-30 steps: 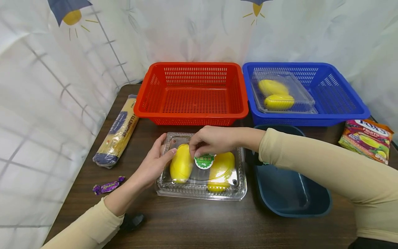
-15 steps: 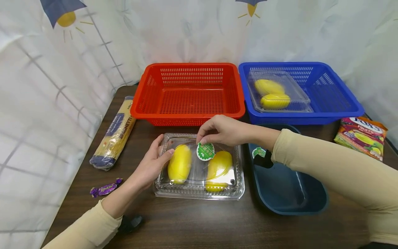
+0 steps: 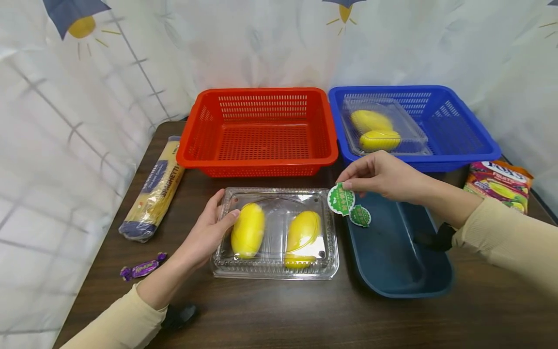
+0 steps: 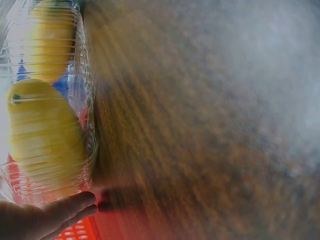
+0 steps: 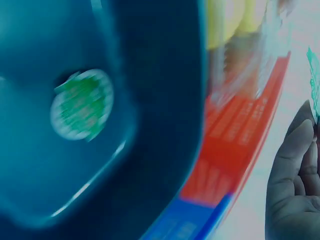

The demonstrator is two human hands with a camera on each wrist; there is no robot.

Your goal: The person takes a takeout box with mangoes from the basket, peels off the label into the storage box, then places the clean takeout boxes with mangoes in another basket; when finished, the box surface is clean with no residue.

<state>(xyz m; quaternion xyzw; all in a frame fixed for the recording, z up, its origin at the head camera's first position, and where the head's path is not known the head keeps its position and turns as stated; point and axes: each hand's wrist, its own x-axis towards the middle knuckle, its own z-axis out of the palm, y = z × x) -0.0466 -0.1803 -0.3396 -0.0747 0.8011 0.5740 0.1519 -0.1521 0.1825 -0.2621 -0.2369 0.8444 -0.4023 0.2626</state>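
The right hand (image 3: 378,178) pinched a round green sticker (image 3: 341,199) by its edge, between the clear container (image 3: 261,268) and the dark basin (image 3: 394,257). Presumably light, flimsy and tacky, it suited a rim hold. The left hand (image 3: 212,231), fingers extended, touched the container's left side.

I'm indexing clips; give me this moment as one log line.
left hand: touches clear container; right hand: pinches green sticker; dark tub: another sticker inside

We list: red basket (image 3: 257,165); right of it, blue basket (image 3: 457,161); before it, yellow fruits (image 3: 248,231), green-and-white sticker (image 3: 341,199).
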